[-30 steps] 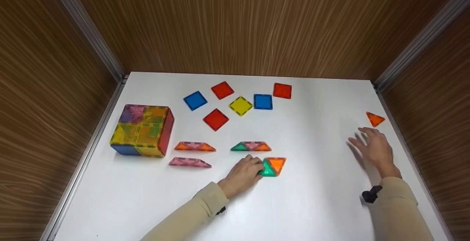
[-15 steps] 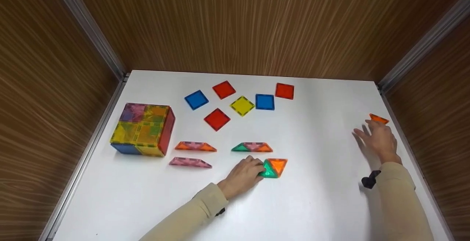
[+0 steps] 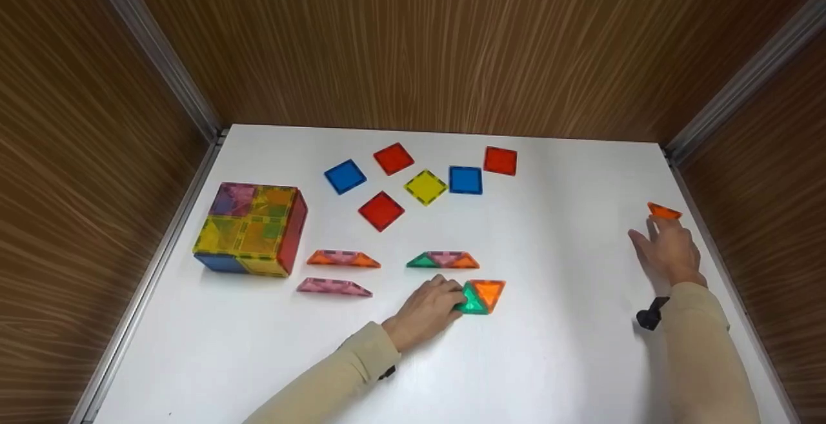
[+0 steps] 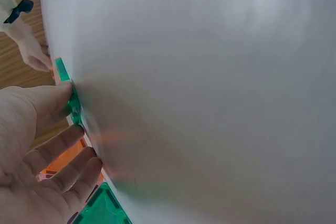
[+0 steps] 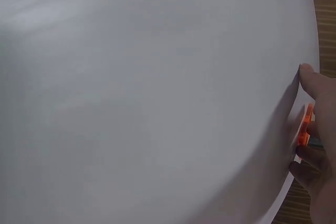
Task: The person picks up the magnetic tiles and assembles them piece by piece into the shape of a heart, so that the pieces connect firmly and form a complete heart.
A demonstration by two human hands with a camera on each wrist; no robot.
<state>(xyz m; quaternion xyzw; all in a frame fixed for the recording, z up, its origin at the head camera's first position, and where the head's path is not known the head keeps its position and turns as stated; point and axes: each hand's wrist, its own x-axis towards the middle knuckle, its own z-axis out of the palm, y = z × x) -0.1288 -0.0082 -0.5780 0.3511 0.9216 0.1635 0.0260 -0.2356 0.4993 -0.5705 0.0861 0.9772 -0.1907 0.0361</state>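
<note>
Thumb and fingers of my left hand (image 3: 423,311) pinch a translucent green triangular magnetic tile (image 3: 473,301), low on the table in front of me. Along its right side lies an orange triangular tile (image 3: 489,293), edge to edge with it. In the left wrist view the thumb presses one end of the green tile (image 4: 75,106). Far right, my right hand (image 3: 672,253) reaches forward, fingertips on another orange triangular tile (image 3: 664,211), whose near part they cover. In the right wrist view the thumb stands apart from that orange tile (image 5: 305,127).
A block built of coloured square tiles (image 3: 248,227) stands at the left. Beside it are two orange-and-pink strips (image 3: 342,258), a pink strip (image 3: 334,286) and a green-pink-orange strip (image 3: 443,259). Several square tiles, among them a yellow one (image 3: 426,187), lie behind. Wood-grain walls (image 3: 413,43) enclose the white table.
My right hand has moved forward and slightly right onto the far-right orange triangular tile, covering its near part. My left hand has stayed at the green tile.
</note>
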